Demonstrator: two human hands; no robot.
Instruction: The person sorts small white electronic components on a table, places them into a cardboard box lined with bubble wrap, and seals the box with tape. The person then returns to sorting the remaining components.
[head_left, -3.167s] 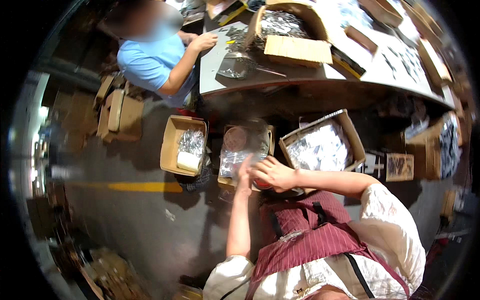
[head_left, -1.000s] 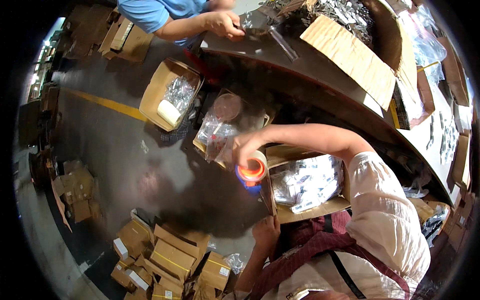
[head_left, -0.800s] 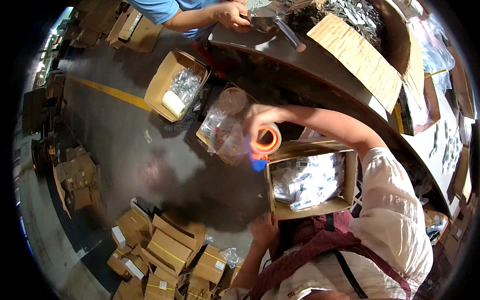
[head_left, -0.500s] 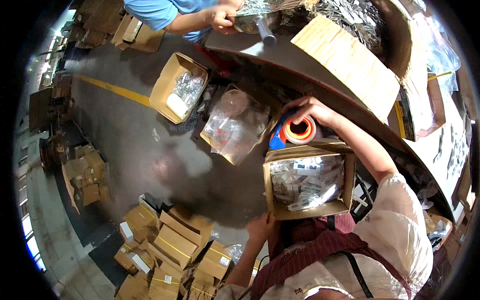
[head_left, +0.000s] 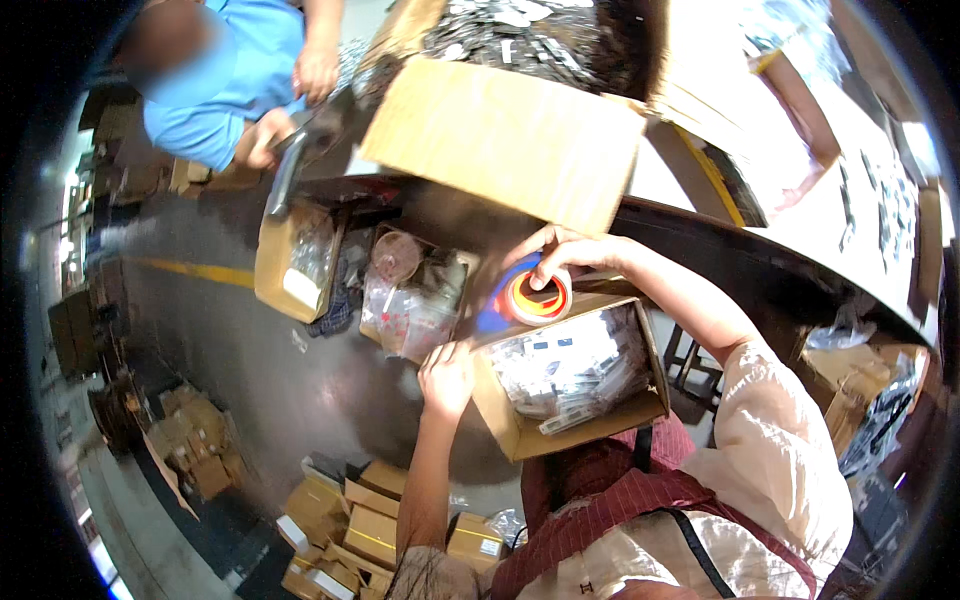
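Observation:
My right hand is closed on a blue tape dispenser with a roll of tape that has an orange core. The dispenser is over the far edge of an open cardboard box. Inside the box lie many small clear plastic packets holding pale and dark parts. At the box's left edge is my left hand, its fingers bent against the upper left corner of the cardboard; the fingertips are partly hidden. The box sits tilted in front of my red apron.
A co-worker in a blue shirt holds a metal scoop. Beyond my box stands a large carton before a heap of metal pieces. Two cartons with plastic bags are left of it. Folded cartons lie lower left.
My left hand has moved up from the box's lower corner to its upper left edge. The box has turned and tilted. The dispenser and right hand shifted left in view. The co-worker's scoop swung left.

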